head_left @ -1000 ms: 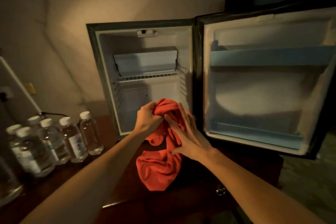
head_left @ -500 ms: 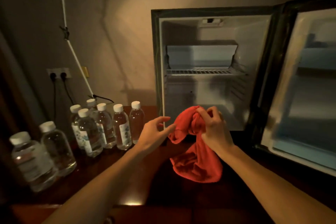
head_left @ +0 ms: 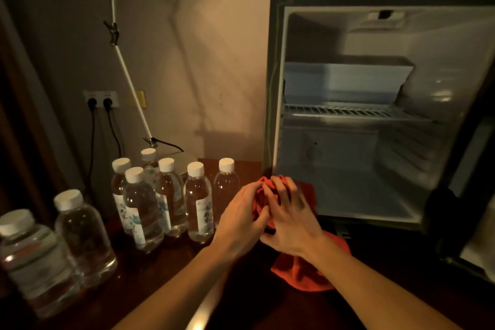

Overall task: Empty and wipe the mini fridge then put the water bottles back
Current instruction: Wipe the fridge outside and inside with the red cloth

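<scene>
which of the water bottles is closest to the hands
The rightmost water bottle, standing alone at the right end of the cluster, just left of the left hand. The others stand further left, away from the red cloth.

Two forearms enter from the lower edge, both bare from the frame edge to the wrist; no sleeve, cuff or glove covers either. Left hand [head_left: 242, 218]: bare, no ring, watch or band seen on the visible side. Right hand [head_left: 290, 218]: bare likewise, wrist unadorned. Fingernails [head_left: 265, 208] appear short and unpainted, though the dim warm light leaves this uncertain. Fingers slender, knuckles plainly defined. No markings or dressings noted on either arm. Upper arms, shoulders and clothing lie outside the view
</scene>
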The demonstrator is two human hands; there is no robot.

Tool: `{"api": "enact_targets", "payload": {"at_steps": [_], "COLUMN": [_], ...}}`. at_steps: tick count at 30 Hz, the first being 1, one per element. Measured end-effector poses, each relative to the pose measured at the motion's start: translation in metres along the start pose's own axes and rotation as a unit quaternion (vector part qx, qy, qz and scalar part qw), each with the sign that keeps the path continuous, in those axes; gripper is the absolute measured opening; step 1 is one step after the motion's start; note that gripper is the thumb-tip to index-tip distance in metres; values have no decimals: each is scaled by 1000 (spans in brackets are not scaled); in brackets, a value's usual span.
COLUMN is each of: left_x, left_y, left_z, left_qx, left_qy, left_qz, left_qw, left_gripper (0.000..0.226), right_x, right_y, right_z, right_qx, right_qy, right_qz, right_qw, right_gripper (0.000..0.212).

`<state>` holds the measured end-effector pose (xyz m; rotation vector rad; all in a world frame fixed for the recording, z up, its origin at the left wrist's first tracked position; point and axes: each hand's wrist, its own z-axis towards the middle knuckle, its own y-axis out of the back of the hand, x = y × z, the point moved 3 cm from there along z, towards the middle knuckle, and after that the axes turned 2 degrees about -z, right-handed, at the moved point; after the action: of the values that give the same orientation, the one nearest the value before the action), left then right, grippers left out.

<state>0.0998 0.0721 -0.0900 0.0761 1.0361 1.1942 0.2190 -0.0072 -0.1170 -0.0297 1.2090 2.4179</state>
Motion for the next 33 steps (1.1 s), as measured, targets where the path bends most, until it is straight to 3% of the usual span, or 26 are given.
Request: {"api": "enact_targets", "payload": {"at_steps": [3, 9, 13, 20, 25, 31, 33], "left_x": [5, 6, -3, -35, -41, -19, -16], "left_y": [0, 0, -4, 17, 48, 62, 61], "left_z": [5, 18, 21, 36, 52, 54, 55], "left_qx": [-2, -17, -22, -25, -15, 18, 21], "left_qy": [-2, -10, -8, -55, -120, -74, -66], "left_qz": [-4, 0, 15, 86, 252, 313, 314], "left_qw": [1000, 1000, 1000, 994, 960, 947, 947], "left_gripper": [53, 41, 51, 70, 65, 73, 73], "right_x": [3, -15, -28, -44, -33, -35, -29], "right_y": [-16, -14, 9, 68, 54, 27, 20], "right_z": [7, 16, 29, 73, 70, 46, 42], "right_qx": [-23, -166, -203, -170, -267, -197, -142], "right_qy": [-20, 25, 11, -37, 39, 56, 58], "right_qz": [-26, -36, -6, 7, -60, -91, -89], "right_qw": [999, 985, 979, 985, 961, 975, 984], "right_gripper": [79, 47, 32, 70, 29, 35, 53]}}
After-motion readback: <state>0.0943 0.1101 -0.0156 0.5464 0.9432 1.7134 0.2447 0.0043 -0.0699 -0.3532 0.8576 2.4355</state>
